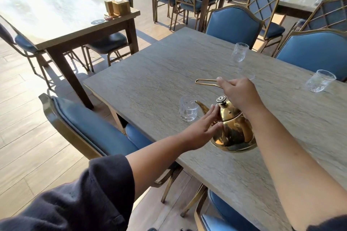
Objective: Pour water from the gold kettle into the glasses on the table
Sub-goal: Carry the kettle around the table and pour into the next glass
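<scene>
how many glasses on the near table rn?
3. One glass sits at the gold kettle spout, near the left edge. One glass stands at the far edge. One glass stands far right. The right hand may hide another behind it.

Standing beside this person, I see a loose, dark navy fabric sleeve (78,193) on the left arm, pushed up above the elbow so it bunches in soft, heavy folds, with a small stitched cuff tab near its hem. Both forearms are bare below that, and neither the left hand (201,124) nor the right hand (239,93) wears a ring, watch or bracelet. A sliver of the same dark cloth shows at the right arm's upper end, at the bottom right corner.
</scene>
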